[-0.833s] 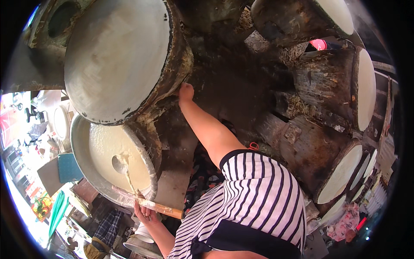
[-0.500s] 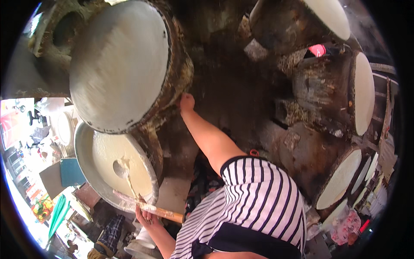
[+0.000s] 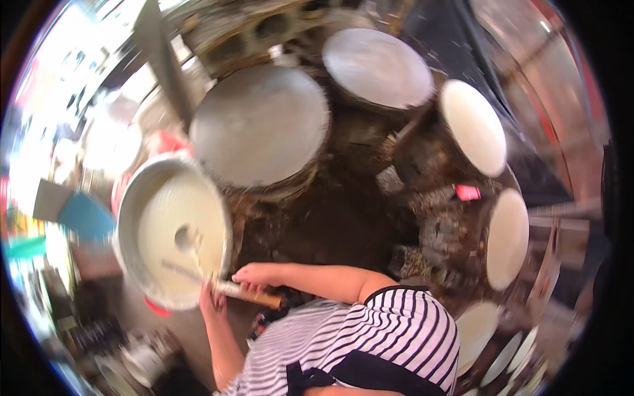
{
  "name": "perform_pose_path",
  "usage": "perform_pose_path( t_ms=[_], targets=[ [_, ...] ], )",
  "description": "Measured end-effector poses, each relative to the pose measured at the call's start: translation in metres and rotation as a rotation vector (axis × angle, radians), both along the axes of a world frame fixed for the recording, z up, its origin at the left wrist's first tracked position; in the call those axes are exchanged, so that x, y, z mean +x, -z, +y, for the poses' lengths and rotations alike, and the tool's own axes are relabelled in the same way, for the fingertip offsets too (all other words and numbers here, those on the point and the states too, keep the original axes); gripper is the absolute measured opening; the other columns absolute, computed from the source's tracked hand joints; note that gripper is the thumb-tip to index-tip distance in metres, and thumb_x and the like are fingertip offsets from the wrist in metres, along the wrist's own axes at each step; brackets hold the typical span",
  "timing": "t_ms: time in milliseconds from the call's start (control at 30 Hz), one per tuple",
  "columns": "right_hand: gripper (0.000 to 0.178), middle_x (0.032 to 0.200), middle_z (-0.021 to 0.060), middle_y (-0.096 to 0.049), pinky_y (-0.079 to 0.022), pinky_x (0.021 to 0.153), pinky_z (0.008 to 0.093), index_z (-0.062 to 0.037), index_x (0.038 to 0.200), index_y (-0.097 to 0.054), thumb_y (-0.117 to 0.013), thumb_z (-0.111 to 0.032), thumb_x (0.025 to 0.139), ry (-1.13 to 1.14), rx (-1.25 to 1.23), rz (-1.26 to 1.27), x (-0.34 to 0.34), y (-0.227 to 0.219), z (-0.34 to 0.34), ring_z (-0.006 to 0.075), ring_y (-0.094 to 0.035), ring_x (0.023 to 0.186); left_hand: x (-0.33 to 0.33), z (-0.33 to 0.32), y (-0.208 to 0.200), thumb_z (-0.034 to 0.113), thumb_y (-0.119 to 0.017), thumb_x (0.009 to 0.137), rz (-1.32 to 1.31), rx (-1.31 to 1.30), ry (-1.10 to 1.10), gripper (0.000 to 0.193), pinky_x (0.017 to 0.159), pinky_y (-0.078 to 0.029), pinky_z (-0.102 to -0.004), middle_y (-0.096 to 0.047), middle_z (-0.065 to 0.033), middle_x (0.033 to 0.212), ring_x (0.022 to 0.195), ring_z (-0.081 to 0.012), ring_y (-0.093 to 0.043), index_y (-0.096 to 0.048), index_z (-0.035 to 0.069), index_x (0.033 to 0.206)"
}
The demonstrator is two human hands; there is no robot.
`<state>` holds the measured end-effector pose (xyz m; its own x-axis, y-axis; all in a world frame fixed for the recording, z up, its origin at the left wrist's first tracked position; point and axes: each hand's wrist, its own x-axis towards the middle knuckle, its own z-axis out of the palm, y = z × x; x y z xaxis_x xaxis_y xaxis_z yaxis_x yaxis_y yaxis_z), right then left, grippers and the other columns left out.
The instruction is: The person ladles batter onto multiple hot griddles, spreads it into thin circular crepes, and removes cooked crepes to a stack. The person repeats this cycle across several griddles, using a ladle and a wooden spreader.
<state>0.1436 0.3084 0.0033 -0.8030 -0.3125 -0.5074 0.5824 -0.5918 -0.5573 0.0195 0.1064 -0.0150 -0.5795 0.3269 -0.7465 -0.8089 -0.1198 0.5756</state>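
Observation:
A ladle with a round bowl (image 3: 187, 239) rests in pale batter inside a wide metal basin (image 3: 227, 231). My left hand (image 3: 212, 300) is closed at the basin's near right rim, around the ladle's handle. My right hand (image 3: 252, 275) has its fingers curled over the wooden handle (image 3: 261, 297) of a long tool, right beside the left hand. A thin, blurred blade (image 3: 178, 267) in line with that handle reaches over the batter. Whether the left fingers also touch this tool cannot be told. Beyond the basin lies a big round pale griddle (image 3: 261, 129).
More round pale griddles (image 3: 378, 68) on dark stoves (image 3: 439, 231) curve around to the right. A small red packet (image 3: 467, 192) sits between two of them. A blue board (image 3: 87, 216) stands left of the basin. A stone block wall (image 3: 264, 33) runs at the back.
My right hand has come from the big griddle's edge back to the wooden handle beside my left hand. The view has swung, bringing in more griddles. A thin blade now shows over the basin.

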Motion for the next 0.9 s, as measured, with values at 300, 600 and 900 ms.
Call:
perform_pose_path(
  t_ms=[300,600,900],
  targets=[
    [0.014,0.076,0.0109,-0.064,-0.048,0.047,0.0339,-0.0042,0.09,-0.053,-0.048,-0.016,0.086,-0.116,0.721,-0.134,-0.044,-0.028,0.026,0.0183,-0.06,0.057,0.0,0.003,-0.01,0.034,-0.053,0.09,0.073,-0.073,-0.055,0.025,0.027,-0.027,-0.0215,-0.045,0.0,0.048,0.032,-0.0109,-0.04,-0.051,0.008,0.088],
    [0.014,0.08,0.0186,-0.065,-0.052,0.069,0.0437,-0.0006,0.084,-0.06,-0.048,-0.008,0.079,-0.815,1.876,0.368,-0.127,-0.055,0.041,0.0343,-0.065,0.08,-0.026,-0.008,0.025,0.026,-0.047,0.089,0.065,-0.334,0.024,0.022,0.025,-0.031,-0.0294,-0.048,-0.011,0.048,0.03,-0.019,-0.043,-0.044,0.004,0.092],
    [0.014,0.084,0.0185,-0.066,-0.052,0.072,0.0416,-0.0021,0.081,-0.064,-0.052,-0.008,0.078,-0.767,1.933,0.123,-0.134,-0.039,0.048,0.0331,-0.065,0.082,-0.047,0.033,0.065,0.019,-0.047,0.089,0.143,-0.393,0.235,0.022,0.027,-0.036,-0.0357,-0.049,-0.0143,0.049,0.032,-0.0238,-0.047,-0.045,-0.002,0.09]
  ],
)
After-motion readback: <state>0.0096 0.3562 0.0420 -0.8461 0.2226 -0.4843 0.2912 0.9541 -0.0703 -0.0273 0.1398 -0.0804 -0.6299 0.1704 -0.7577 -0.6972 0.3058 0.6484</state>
